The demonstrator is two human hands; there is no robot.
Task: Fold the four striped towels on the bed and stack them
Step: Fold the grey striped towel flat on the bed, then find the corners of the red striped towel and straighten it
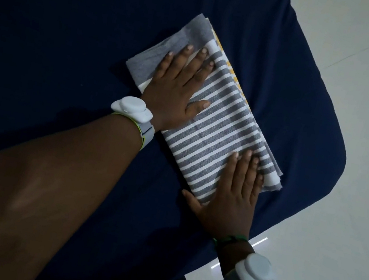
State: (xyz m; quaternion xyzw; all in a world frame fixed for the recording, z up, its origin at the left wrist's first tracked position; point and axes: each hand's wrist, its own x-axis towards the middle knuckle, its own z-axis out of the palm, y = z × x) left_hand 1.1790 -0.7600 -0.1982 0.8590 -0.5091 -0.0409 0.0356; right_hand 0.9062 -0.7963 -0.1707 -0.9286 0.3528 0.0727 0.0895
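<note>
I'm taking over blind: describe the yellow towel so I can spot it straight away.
Find the dark blue bed, then the folded pile near its corner, under the left hand and right hand. The grey striped towel lies on top; the yellow towel is only a thin yellow-and-white edge along the pile's far side.

place: bedroom | cues: navy-sheeted bed (76,22), pale tiled floor (366,122)

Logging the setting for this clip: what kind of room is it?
Probably a bedroom: a bed in a dark blue sheet, pale tiled floor beside it, folded striped towels under both flat hands.
</note>
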